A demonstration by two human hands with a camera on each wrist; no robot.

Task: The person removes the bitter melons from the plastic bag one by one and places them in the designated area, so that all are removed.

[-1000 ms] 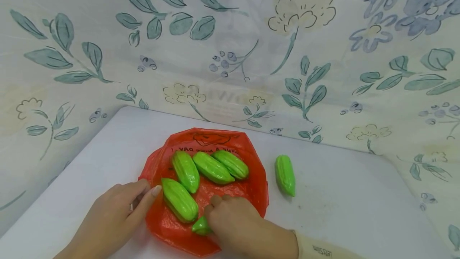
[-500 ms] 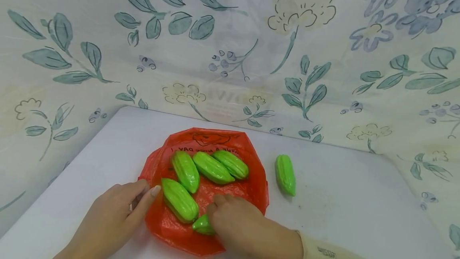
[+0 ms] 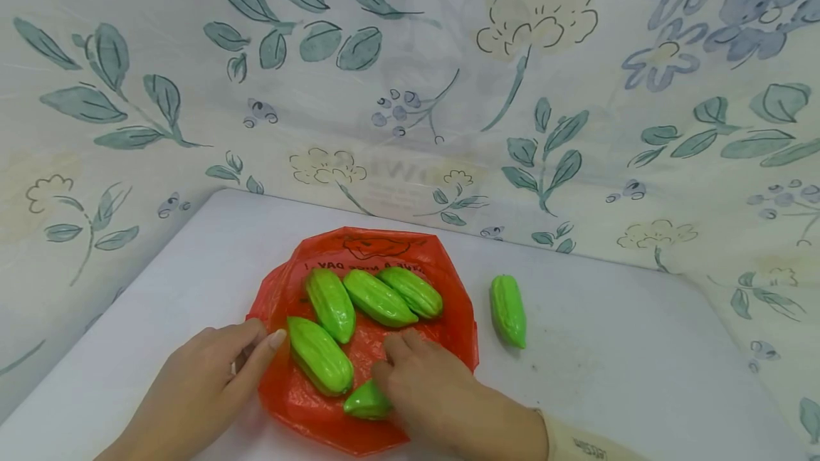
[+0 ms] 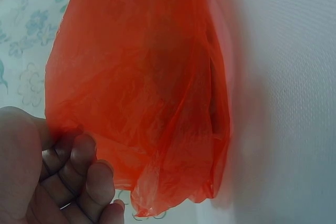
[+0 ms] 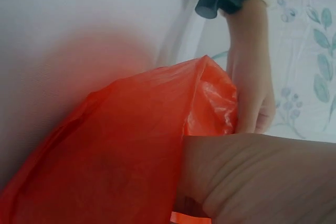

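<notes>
Several green ribbed starfruit (image 3: 330, 304) lie inside an open red plastic bag (image 3: 448, 262) on the white table in the head view. At the bag's left edge, my left hand (image 3: 198, 383) pinches the plastic rim between thumb and fingers; the left wrist view shows those fingers (image 4: 86, 150) at the red film. My right hand (image 3: 435, 390) reaches into the bag and holds a starfruit (image 3: 368, 401) near the front, covering its right end. Its fingertips are hidden behind the bag in the right wrist view. One more starfruit (image 3: 509, 311) lies outside, right of the bag.
The white table (image 3: 615, 361) extends on both sides of the bag. A floral-patterned cloth (image 3: 423, 91) hangs behind the table and along its sides. The bag's walls stand up around the fruit.
My right hand has shifted slightly to the right and away from me, and more of the front starfruit shows. The left hand and the other starfruit have stayed put.
</notes>
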